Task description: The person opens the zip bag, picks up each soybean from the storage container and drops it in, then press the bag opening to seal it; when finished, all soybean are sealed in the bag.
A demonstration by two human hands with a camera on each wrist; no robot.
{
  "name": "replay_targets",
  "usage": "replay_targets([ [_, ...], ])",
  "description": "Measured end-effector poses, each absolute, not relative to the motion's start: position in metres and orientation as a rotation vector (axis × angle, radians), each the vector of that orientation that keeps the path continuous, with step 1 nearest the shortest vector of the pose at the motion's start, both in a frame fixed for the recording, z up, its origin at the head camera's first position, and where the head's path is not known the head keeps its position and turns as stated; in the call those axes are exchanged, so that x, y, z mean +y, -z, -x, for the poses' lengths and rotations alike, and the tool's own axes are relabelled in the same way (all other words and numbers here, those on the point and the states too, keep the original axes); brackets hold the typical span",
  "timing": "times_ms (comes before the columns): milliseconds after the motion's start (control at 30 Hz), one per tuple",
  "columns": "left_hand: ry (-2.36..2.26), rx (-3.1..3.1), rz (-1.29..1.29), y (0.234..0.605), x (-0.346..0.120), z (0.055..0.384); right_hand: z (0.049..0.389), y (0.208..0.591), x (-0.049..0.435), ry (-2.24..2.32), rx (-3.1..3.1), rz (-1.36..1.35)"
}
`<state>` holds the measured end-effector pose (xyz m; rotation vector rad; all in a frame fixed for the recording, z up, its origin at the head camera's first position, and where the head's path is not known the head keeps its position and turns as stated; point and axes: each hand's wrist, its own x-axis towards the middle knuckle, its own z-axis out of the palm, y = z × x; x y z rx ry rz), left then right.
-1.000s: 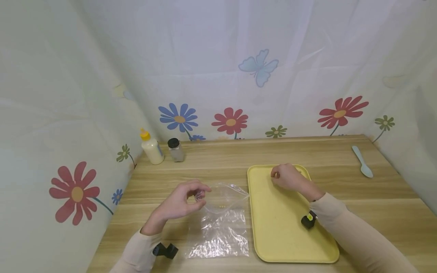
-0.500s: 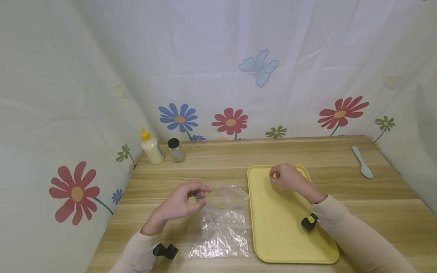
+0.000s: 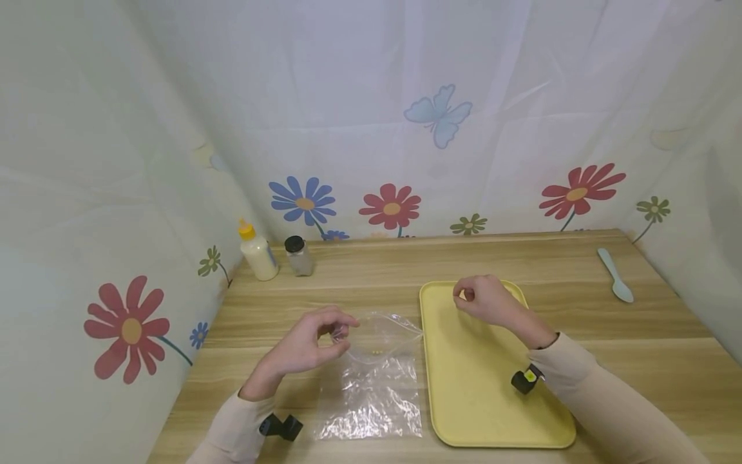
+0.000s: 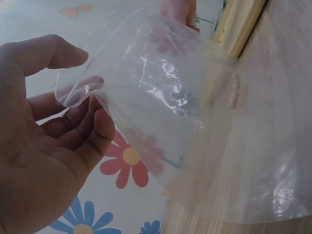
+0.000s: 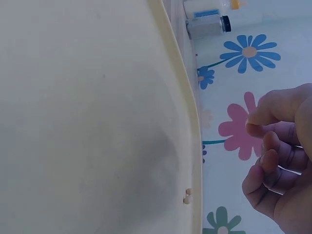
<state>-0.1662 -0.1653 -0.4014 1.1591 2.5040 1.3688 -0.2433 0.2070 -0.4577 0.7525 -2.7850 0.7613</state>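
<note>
The left hand [image 3: 313, 338] holds the edge of the clear plastic bag [image 3: 371, 393] at its mouth, likely so the opening gapes; the bag otherwise lies on the table [image 3: 400, 264], a few small pale beads [image 3: 377, 352] inside it. The yellow tray [image 3: 481, 399] sits just beside it, presumably to keep the reach between them short. 2 loose beads [image 5: 188, 192] lie on the tray near its rim.

The left hand's thumb stands apart while its other fingers curl at the bag's edge. The right hand [image 3: 485, 299] is over the tray's far part, forearm slanting in across its right side, thumb and index fingertips pressed together; they appear to pinch 1 bead [image 5: 248, 123], though the fingers mostly hide it.

The bottle [image 3: 260, 258] and jar [image 3: 300, 259] stand at the back left, the spoon [image 3: 614, 274] at the far right, all well apart from the hands.
</note>
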Motion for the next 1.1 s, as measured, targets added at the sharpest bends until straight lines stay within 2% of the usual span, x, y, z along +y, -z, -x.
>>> replay_targets([
  [1100,-1.351,2.514,-1.116,0.396,-0.163,0.163,0.214,0.415,0.176,-0.880,-2.656,-0.901],
])
